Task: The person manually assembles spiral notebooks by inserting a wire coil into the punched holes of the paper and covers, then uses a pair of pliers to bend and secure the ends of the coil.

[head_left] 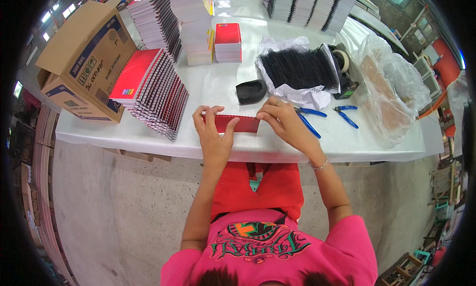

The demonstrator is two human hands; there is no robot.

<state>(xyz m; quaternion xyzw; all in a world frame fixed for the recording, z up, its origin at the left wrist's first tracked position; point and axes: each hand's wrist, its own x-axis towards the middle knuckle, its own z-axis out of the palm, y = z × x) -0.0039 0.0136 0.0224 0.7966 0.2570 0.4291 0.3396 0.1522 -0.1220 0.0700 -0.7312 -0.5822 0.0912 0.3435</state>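
A small red notebook (244, 125) stands on its edge near the front of the table, its row of punched holes facing up. My left hand (216, 132) grips its left end, thumb on the near side and fingers on top and behind. My right hand (283, 121) pinches the top right corner of the row; whether a wire end is between the fingertips is too small to tell. Just behind stands a black curved holder (251, 91). Beyond my right hand, many black spiral coils (297, 68) lie on crumpled white paper (311, 98).
Blue-handled pliers (311, 121) and blue cutters (346, 116) lie to the right, before a clear plastic bag (391, 87) and a tape roll (341, 61). At left are a stack of spiral-bound red notebooks (153, 92) and a cardboard box (89, 63). Unbound notebooks (228, 43) sit farther back.
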